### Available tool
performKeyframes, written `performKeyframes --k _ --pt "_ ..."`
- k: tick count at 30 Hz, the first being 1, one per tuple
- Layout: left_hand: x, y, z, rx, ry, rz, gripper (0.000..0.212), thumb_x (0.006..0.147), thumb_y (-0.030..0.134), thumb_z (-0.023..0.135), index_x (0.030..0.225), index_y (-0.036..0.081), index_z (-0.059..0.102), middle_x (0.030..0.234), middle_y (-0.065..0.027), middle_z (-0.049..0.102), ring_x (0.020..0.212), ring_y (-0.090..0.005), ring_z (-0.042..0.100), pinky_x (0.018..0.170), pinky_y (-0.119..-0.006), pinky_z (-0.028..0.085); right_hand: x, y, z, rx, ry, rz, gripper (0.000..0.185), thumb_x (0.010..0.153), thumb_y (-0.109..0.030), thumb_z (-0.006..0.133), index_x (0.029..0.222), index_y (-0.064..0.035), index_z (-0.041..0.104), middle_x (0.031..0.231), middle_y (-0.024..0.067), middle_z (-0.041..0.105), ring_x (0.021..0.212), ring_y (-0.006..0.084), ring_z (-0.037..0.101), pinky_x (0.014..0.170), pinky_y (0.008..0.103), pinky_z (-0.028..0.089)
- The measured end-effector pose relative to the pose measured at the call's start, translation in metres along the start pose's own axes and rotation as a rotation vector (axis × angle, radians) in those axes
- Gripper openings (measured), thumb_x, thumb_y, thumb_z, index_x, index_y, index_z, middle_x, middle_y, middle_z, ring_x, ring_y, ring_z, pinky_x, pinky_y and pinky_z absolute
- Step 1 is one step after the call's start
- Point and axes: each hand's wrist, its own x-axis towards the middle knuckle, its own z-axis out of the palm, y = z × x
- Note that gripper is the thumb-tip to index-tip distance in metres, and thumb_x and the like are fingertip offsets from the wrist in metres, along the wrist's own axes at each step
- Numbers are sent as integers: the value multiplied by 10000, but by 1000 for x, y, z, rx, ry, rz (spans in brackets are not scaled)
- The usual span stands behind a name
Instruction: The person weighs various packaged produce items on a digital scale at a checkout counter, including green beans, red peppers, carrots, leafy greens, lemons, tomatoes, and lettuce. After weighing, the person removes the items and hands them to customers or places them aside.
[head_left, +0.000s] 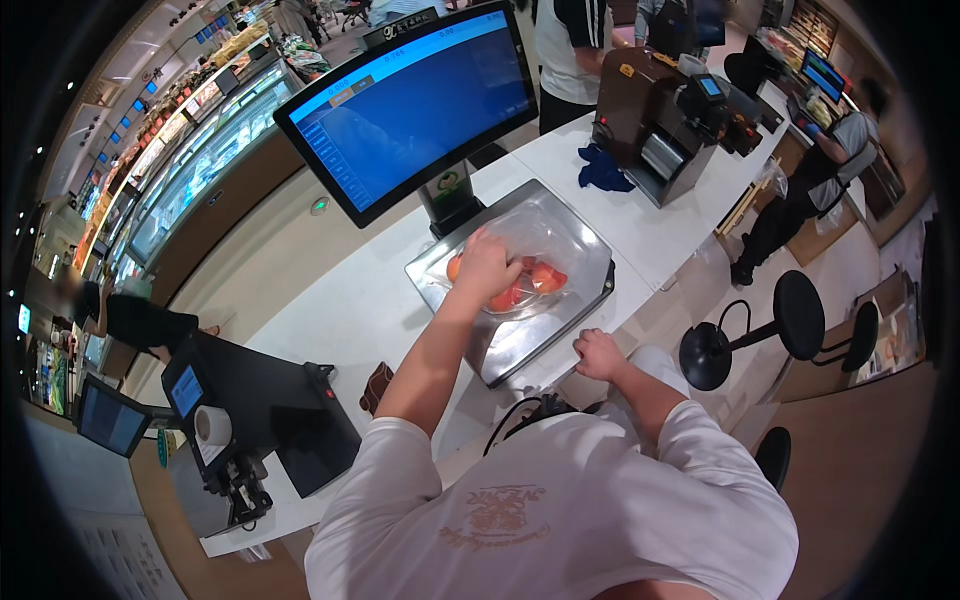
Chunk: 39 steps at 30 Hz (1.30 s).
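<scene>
A clear plastic bag (559, 244) holding several red-orange fruits (549, 279), possibly tomatoes or peaches, lies on the square stainless-steel platter of a weighing scale (517, 341). My left hand (487, 264) is over the bag's left part, palm down and touching it. Its fingertips are partly hidden, so whether they grip the plastic is unclear. At the near right edge of the counter is my right hand (598, 355), fingers curled, with nothing visible in it. Behind the platter stands the scale's wide touchscreen (420, 112), tilted and lit blue.
The white counter (315, 289) carries a black machine (255, 405) with a tape roll (213, 426) at left. A brown-sided machine (637, 112) and dark blue cloth (602, 169) are at far right. Black stools (797, 315) stand beyond the right edge. Other people (817, 165) are around.
</scene>
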Motion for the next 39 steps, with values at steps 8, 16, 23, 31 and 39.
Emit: performKeyframes --k 8,16,23,31,39 --pt "-13 -7 -49 -172 396 134 531 771 337 686 1184 22 578 1221 -180 578 1217 -368 490 1049 -463 339 -2 3 7 18 64 -23 228 627 -246 696 774 -101 597 925 120 560 959 338 535 790 453 458" --pt "25 -41 -148 506 876 -13 322 756 138 667 1052 57 569 1374 -177 480 1325 -377 389 1072 -522 286 1 2 0 22 17 -39 219 629 -247 694 760 -105 591 921 122 562 946 341 537 791 450 460" --pt "31 -32 -158 362 836 47 393 778 142 688 1127 44 537 1390 -174 468 1345 -385 373 1061 -538 317 -1 6 3 20 0 -10 226 624 -258 699 762 -112 595 938 106 563 980 318 536 801 445 458" --pt "-24 -27 -40 -469 377 -203 689 793 292 710 1370 33 436 1394 -204 459 1311 -356 421 1076 -401 354 3 9 13 69 127 -73 241 581 -232 686 750 -95 583 845 127 557 882 364 542 735 472 474" --pt "-16 6 -24 -264 112 -157 826 620 358 828 1299 5 515 1418 -219 435 1305 -380 415 1107 -436 318 -16 38 25 808 578 501 146 919 -183 609 933 -40 636 866 59 598 732 135 549 657 268 460"
